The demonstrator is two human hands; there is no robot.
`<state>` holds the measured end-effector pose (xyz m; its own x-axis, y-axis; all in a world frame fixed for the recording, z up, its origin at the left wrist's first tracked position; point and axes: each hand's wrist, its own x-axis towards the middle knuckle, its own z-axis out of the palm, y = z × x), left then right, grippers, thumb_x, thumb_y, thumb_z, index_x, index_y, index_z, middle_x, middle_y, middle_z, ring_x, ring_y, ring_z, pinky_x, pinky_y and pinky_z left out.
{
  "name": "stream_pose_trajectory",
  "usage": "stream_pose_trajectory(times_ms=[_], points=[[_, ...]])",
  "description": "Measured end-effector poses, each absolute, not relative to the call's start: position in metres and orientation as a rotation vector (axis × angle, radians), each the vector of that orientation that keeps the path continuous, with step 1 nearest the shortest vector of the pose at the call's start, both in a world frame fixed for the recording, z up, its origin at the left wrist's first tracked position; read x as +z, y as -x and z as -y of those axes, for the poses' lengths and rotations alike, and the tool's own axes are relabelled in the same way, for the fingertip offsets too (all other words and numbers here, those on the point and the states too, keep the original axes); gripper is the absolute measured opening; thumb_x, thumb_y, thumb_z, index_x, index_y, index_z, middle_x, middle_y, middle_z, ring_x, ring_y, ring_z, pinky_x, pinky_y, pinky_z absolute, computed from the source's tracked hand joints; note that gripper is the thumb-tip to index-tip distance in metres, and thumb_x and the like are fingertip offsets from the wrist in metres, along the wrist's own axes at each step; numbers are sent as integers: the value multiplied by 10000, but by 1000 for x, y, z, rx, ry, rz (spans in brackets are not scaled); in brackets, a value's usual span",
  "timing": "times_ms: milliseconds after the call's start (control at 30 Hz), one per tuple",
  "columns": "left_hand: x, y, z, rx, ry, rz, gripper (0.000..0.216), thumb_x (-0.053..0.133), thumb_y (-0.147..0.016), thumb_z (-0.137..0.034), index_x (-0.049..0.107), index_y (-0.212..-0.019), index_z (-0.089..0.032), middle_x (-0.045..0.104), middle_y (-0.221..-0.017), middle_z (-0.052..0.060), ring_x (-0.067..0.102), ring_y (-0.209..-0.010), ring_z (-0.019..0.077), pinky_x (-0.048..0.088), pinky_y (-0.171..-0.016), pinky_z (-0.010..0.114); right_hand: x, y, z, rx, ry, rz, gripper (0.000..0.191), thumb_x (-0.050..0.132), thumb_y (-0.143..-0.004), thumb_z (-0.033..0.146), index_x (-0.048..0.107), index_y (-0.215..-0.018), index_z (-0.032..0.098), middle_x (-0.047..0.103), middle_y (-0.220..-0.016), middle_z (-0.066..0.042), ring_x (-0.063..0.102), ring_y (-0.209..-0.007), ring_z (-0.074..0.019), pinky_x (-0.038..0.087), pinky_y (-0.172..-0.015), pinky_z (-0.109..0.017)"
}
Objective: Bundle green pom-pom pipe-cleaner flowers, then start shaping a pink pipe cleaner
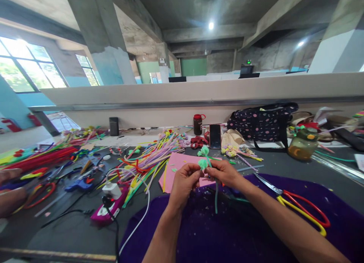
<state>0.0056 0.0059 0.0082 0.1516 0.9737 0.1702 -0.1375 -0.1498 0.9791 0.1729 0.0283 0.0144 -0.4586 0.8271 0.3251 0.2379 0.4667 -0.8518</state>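
Both my hands meet over the purple cloth (199, 236), pinching a mint-green pipe cleaner flower (203, 158). My left hand (183, 185) has its fingers closed on the fuzzy green tuft. From the other side, my right hand (224, 172) grips the stem just under the tuft. The teal stem (216, 198) hangs down between my wrists. A second green bud sticks up above my fingers. Under the flower lies a pink paper sheet (176, 164).
Red and yellow scissors (298, 208) lie right of my arm. A heap of coloured pipe cleaners (148, 156), a blue glue gun (78, 185) and a pink device with white cable (109, 210) lie left. Phone (215, 136), dotted bag (261, 122), jar (303, 145) behind. Another person's hand (10, 200) at far left.
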Motion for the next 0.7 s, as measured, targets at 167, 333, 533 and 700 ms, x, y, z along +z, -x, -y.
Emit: stream_pose_trajectory(times_ms=[167, 333, 533, 700], points=[[7, -3, -8, 1219, -1231, -902, 223, 648, -650, -306, 562, -772, -139, 566, -566, -15, 455, -423, 58, 314, -376, 159, 14, -173, -29, 919, 917, 1982, 216, 472, -810, 324, 587, -738, 156, 506, -611, 18, 498, -542, -102, 373, -492, -193], [4, -1, -9, 1150, -1210, -870, 252, 666, -619, -296, 563, -790, -142, 582, -570, -13, 439, -396, 49, 281, -367, 156, 12, -174, -29, 689, 949, 2086, 219, 466, -806, 269, 574, -652, 157, 534, -577, 17, 485, -518, -99, 330, -477, -190], [5, -4, -9, 1182, -1209, -830, 387, 699, -584, -280, 530, -908, -152, 603, -586, -14, 394, -380, 42, 252, -387, 169, 11, -173, -28, 409, 899, 2258, 217, 435, -831, 239, 621, -740, 175, 610, -638, -7, 517, -545, -115, 338, -519, -205], [6, -7, -7, 1180, -1214, -843, 322, 695, -602, -284, 612, -871, -131, 549, -544, -36, 303, -376, 19, 179, -388, 179, 3, -172, -29, 142, 936, 2318, 240, 411, -860, 294, 628, -882, 193, 651, -818, -60, 570, -699, -163, 370, -607, -239]])
